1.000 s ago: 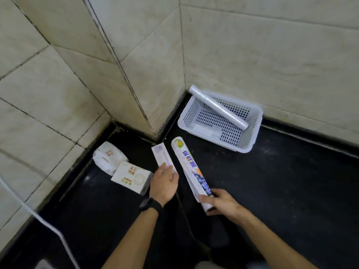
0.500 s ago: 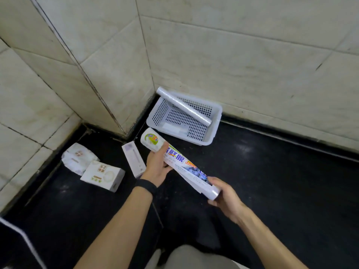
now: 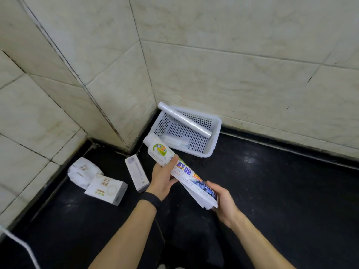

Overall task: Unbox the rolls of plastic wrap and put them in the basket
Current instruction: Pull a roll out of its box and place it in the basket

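Note:
I hold a long printed plastic wrap box [image 3: 181, 171] slantwise above the black floor. My left hand [image 3: 162, 178] grips its middle from below, thumb on top. My right hand [image 3: 221, 199] holds the near end, where the flap looks open. A bare roll of plastic wrap [image 3: 184, 120] lies diagonally across the white perforated basket [image 3: 214, 138], which sits in the wall corner beyond the box. A flat white item rests on the basket's bottom.
On the floor to the left lie a narrow white box [image 3: 137, 172], a white carton [image 3: 106, 188] and a crumpled white packet [image 3: 82, 170]. A white cable [image 3: 21, 245] crosses the lower left. Tiled walls close off the left and back.
The printed box came up off the floor into both hands. My left hand left the narrow white box and took the printed box's middle. My view shifted right and closer.

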`<state>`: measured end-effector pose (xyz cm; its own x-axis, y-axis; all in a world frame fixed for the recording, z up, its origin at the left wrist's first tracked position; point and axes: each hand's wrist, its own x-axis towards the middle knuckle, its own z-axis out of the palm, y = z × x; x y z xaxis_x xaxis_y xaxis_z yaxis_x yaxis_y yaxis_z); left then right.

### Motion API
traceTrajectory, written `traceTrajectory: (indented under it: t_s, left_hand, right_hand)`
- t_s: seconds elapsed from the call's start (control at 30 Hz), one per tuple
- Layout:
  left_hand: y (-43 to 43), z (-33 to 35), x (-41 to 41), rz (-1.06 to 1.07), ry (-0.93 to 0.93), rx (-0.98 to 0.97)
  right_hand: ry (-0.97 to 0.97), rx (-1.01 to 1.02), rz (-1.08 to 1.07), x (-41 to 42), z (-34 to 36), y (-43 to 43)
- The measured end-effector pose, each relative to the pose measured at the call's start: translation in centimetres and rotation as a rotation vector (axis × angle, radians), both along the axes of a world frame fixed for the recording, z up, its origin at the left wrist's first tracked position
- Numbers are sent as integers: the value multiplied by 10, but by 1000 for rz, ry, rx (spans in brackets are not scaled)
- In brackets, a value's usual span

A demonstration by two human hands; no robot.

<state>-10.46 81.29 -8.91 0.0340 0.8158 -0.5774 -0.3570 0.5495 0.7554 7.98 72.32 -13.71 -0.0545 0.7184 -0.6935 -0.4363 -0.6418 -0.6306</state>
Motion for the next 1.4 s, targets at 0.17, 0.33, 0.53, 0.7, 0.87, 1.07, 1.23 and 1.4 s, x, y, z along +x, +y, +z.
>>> traceTrajectory:
  t_s: [0.17,0.33,0.53,0.7,0.87,1.07,1.23,1.4]
  left_hand:
    - [0,8,-5,-31,20,33]
    - [-5,17,2,-152,-8,83]
    - [21,50,-29,-82,78,123]
    - [29,63,-51,-156,208,196]
    - [19,51,-37,-83,183,146]
    - [32,49,-35,17,113,106]
    - [46,42,-48,152,86,88]
    - [47,29,-69,313,135,38]
  right_hand:
    - [-324,168,220,13,13,8]
    - [-500,299,584,-8,39,33]
    - [-768,356,675,-16,38,29]
    - [-868,415,693,-6,36,21]
    - [-876,397,741,1,37,16]
    - [-1031,395,788,28,45,10]
    - [-1168,311,815,71,33,-16]
    - [-1266,80,754,132,-1,-70]
